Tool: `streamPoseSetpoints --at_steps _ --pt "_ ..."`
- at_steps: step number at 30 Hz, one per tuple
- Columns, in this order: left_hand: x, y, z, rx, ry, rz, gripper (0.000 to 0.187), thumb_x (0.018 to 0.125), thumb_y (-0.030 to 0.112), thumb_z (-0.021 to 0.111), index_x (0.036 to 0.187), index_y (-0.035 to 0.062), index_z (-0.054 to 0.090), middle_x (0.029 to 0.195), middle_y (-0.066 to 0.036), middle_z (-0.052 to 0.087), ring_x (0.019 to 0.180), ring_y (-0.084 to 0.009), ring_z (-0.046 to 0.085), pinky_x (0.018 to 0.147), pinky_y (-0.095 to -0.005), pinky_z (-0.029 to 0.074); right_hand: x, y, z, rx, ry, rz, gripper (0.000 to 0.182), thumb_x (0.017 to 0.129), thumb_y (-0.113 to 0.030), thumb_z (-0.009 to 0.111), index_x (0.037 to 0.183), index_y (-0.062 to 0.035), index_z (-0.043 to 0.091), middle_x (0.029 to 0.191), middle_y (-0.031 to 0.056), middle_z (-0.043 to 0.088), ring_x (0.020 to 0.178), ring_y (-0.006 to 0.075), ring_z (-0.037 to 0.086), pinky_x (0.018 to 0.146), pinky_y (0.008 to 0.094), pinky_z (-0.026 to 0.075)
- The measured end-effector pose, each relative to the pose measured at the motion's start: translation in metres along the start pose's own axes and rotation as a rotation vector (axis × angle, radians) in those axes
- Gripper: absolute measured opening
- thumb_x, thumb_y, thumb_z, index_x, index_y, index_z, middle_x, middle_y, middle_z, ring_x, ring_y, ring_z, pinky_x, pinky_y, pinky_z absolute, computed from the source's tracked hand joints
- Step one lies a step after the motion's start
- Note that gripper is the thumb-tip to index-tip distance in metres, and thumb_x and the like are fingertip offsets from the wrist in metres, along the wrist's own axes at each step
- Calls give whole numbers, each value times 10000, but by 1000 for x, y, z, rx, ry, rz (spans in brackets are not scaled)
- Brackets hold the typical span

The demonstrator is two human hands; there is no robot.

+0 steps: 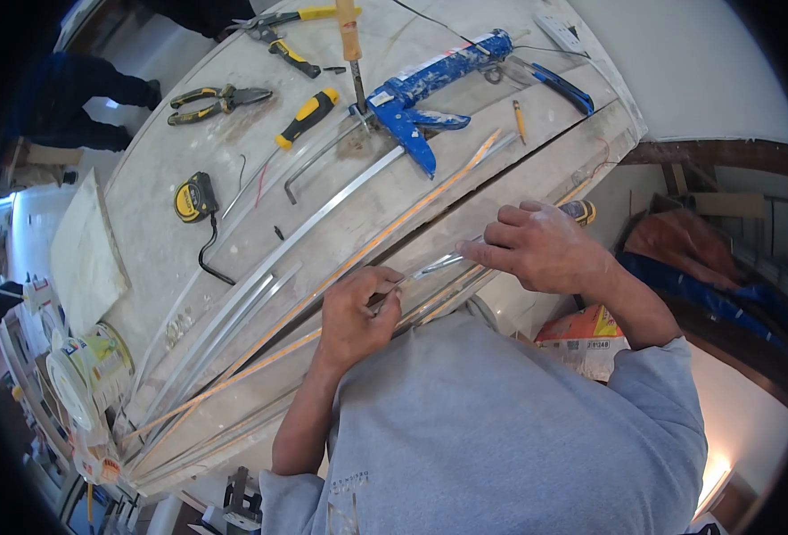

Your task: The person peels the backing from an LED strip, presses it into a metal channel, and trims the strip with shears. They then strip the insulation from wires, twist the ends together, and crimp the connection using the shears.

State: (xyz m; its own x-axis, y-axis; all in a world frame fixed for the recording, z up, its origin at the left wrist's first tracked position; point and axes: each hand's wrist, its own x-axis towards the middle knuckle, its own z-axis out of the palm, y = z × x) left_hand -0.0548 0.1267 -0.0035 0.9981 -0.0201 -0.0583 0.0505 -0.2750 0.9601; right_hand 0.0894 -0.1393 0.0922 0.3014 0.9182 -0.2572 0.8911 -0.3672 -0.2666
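Dusty table (158,192): caulking gun (434,80) lies beyond both hands (354,316) (541,248) gripping strip (440,264).

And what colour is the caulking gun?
Caulking gun: blue with pale smears, best in the head view.

Smeared with rough whitish residue, the blue caulking gun (439,78) rests on a matt, dusty worktop (167,160). Left of it is a smooth wooden handle (349,40); below it, a shiny metallic strip (443,263) and a matt cloth shirt (501,419).
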Motion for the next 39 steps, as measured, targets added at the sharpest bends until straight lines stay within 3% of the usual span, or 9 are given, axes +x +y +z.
streamPoseSetpoints --at_steps 7,9,12,15,17,21,23,26,39 --pt "4 4 -7 -43 -56 -45 140 804 46 760 923 7 698 967 -159 764 809 -311 748 748 -357 597 2 34 10 15 149 72 422 882 -113 680 1300 -164 712 921 40 658 950 262 669 811 421 557" --pt "11 10 -9 -8 -89 21 208 786 90 785 967 16 711 967 -165 761 838 -333 747 776 -374 593 1 70 15 66 498 253 398 886 -93 676 1280 -137 720 924 70 681 914 303 675 789 454 558" --pt "15 30 -16 61 -211 -72 401 744 192 821 1104 36 734 1005 -178 752 921 -368 735 840 -400 576 12 133 17 38 657 419 384 893 -70 654 1270 -110 720 914 90 691 883 333 678 781 477 557" --pt "20 36 -20 224 -292 -31 563 752 271 836 1257 48 725 1091 -198 748 1009 -349 733 900 -405 563 28 167 8 67 818 688 487 854 8 679 1314 -145 728 967 62 688 949 261 677 795 422 546" --pt "21 39 -26 103 -420 -269 592 813 314 806 1326 36 708 1170 -215 743 1097 -333 721 949 -405 549 41 172 1 -345 651 432 385 873 -101 678 1237 -195 760 943 39 715 997 263 682 835 446 560" --pt "19 34 -28 35 -384 -251 550 882 336 754 1334 26 704 1179 -223 749 1115 -323 721 968 -406 545 81 166 -6 -445 533 144 393 884 -92 667 1234 -243 765 1036 -23 716 1121 187 637 972 436 482" --pt "22 48 -27 56 -375 -339 452 937 266 712 1296 -7 713 1138 -139 758 1039 -205 703 941 -348 535 101 165 -6 -412 515 89 367 893 -90 653 1215 -227 764 1023 -13 713 1126 199 625 984 446 469" --pt "22 45 -26 150 -273 -312 382 920 275 719 1197 14 756 1049 -144 774 972 -209 723 875 -354 550 124 162 -9 -385 295 183 262 919 -137 639 1144 -180 766 1069 43 702 1179 248 609 976 487 469" --pt "34 67 -11 489 -30 -331 331 875 390 740 985 85 809 912 -143 777 863 -342 749 773 -430 581 175 81 -41 115 517 -237 146 908 -146 735 1032 -71 750 1062 96 663 1090 309 645 914 471 531"
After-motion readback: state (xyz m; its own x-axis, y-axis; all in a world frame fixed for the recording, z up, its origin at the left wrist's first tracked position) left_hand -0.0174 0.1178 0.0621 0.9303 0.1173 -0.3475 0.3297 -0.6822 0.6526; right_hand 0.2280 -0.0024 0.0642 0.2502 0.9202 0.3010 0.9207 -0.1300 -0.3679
